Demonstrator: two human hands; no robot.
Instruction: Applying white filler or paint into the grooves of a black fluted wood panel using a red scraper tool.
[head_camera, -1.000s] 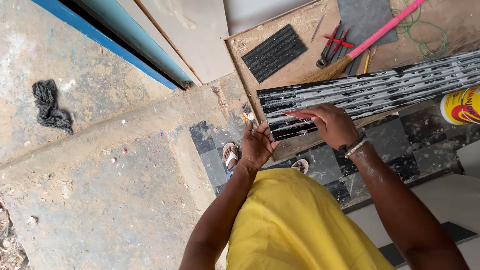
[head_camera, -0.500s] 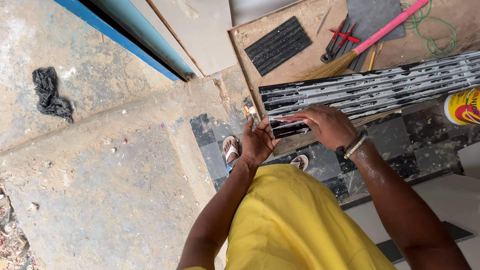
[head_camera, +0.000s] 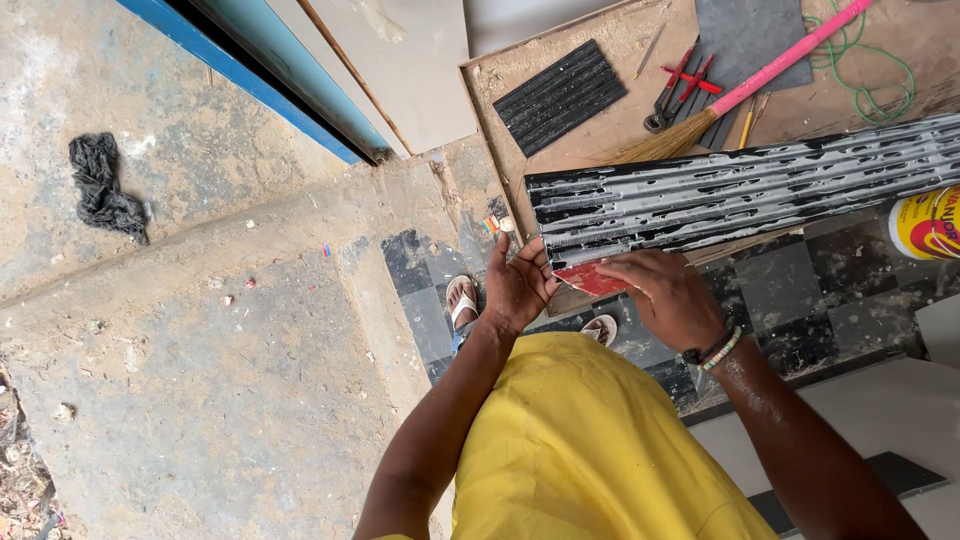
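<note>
Where the head view looks straight down, the long black tile (head_camera: 740, 200), combed with grey adhesive, runs left to right across the worktable (head_camera: 610, 130). Left hand (head_camera: 515, 290) braces its near-left end, fingers spread (gripping nothing); right hand (head_camera: 665, 300) presses a red scraper (head_camera: 590, 279) against the near edge.

Daylight falls on a rough, dusty concrete floor (head_camera: 200, 380); a patch of black and grey floor tiles (head_camera: 800, 290) adjoins a blue door frame (head_camera: 250, 85).
</note>
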